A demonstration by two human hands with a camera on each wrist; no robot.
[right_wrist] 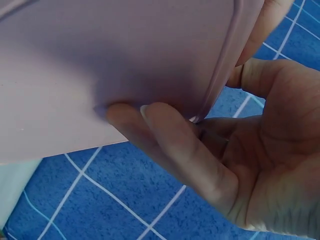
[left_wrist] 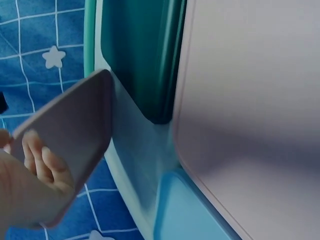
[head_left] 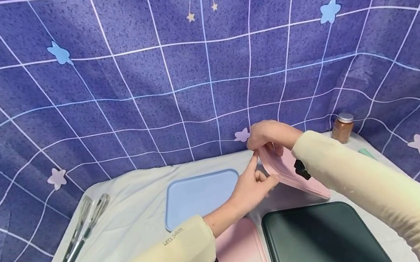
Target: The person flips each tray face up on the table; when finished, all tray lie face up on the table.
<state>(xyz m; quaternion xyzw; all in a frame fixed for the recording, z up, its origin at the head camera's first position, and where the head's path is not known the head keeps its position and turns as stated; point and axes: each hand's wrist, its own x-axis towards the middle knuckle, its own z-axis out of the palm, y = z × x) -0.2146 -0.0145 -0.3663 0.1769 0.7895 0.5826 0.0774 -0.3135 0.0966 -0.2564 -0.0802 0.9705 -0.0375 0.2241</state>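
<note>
A small pink tray [head_left: 289,169] is tilted up at the back right of the table. My right hand [head_left: 272,133] grips its raised corner; in the right wrist view, the curled fingers [right_wrist: 170,135] lie over the tray's face. My left hand [head_left: 251,185] touches the same tray along its left edge, with index finger and thumb stretched out and the other fingers loosely bent. In the left wrist view, those bent fingers [left_wrist: 42,157] show in front of the tray's underside [left_wrist: 85,115].
A blue tray [head_left: 203,194] lies behind a larger pink tray [head_left: 240,256], with a dark green tray [head_left: 322,240] to the right. Tongs [head_left: 80,241] rest at the left. A lidded brown jar [head_left: 342,128] and a green item [head_left: 366,153] are at the right. A purple cloth [head_left: 185,71] hangs behind.
</note>
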